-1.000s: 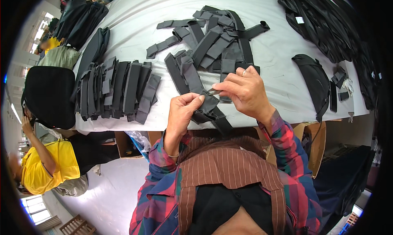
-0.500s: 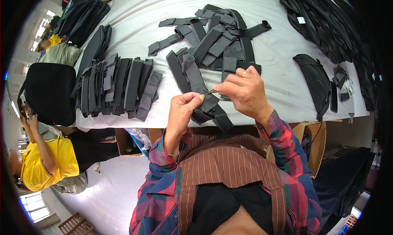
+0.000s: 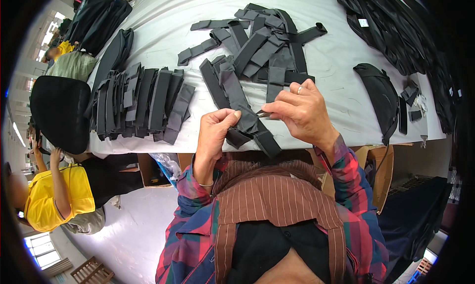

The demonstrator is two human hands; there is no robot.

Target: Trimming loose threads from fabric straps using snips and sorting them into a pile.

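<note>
Close to the table's near edge, my left hand (image 3: 211,135) pinches a dark grey fabric strap (image 3: 234,92) between thumb and fingers. More of the strap's folded length hangs toward the edge. My right hand (image 3: 306,113), a ring on one finger, is closed around a small dark pointed tool (image 3: 262,114), which looks like thread snips; most of it is hidden in the fingers. Its tip is at the strap's right side, by my left thumb. Beyond my hands lies a loose heap of similar straps (image 3: 267,49).
A row of stacked straps (image 3: 143,103) stands to the left. A black curved pouch (image 3: 378,96) lies on the right, with black bags (image 3: 386,36) piled behind it. At far left, a person in yellow (image 3: 64,190) handles a black padded piece (image 3: 60,113). Cardboard boxes (image 3: 383,177) sit under the table.
My right hand has moved slightly right and down, drawing the tool's tip back a little. My left hand has shifted slightly left, still pinching the strap. The person in yellow has moved their arms.
</note>
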